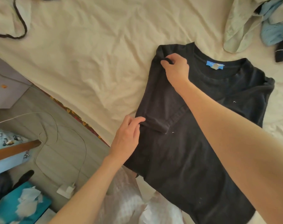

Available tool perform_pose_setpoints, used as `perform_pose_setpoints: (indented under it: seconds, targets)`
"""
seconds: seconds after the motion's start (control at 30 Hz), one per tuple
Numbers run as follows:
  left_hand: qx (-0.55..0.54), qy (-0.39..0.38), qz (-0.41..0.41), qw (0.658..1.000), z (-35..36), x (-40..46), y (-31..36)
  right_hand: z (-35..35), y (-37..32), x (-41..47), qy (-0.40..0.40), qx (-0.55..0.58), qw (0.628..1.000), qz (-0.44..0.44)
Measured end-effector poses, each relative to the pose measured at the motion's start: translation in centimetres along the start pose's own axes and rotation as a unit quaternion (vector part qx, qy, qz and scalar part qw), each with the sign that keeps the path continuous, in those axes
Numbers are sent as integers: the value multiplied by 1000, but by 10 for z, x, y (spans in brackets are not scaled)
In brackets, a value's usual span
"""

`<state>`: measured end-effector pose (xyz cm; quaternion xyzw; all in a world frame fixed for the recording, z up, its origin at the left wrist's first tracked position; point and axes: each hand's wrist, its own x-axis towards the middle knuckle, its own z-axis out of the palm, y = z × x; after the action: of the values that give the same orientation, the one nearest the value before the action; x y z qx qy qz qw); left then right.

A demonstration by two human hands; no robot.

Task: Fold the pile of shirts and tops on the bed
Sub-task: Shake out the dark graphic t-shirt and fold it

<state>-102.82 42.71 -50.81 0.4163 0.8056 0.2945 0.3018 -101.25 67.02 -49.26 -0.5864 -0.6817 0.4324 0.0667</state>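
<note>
Black cotton T-shirt (194,143) w/ blue neck label (215,65) lies spread on the bed's cream wrinkled sheet (89,62), collar toward the far side, hem toward the person. Its left side is folded in over the body, sleeve lying across the front.

Right hand (176,68) is at the shoulder near the collar, fingers curled, grip pinching a bit of black fabric at the folded edge. Left hand (128,136) is at the left edge mid-shirt, by the sleeve end; thumb & fingers bent onto the cloth, grip looks like a light pinch of the fold, fingertips partly hidden.

Far right corner: heap of clothes (266,25) – pale green, light blue, a dark piece – well apart from the shirt. Far left: pale garment w/ dark trim (13,21). Beside the bed, white cable & charger (66,189) on the floor, teal box w/ tissues (24,202).
</note>
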Motion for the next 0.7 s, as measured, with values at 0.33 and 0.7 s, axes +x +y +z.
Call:
perform_pose_setpoints:
  seconds: [0.33, 0.7]
  targets:
    - [-135, -70, -183, 971, -14, -33, -26, -11, 77, -113, 60, -179, 980, -58]
    - [-89, -88, -231, 965, -1, -40, -29, 12, 129, -219, -127, -314, 932, -130]
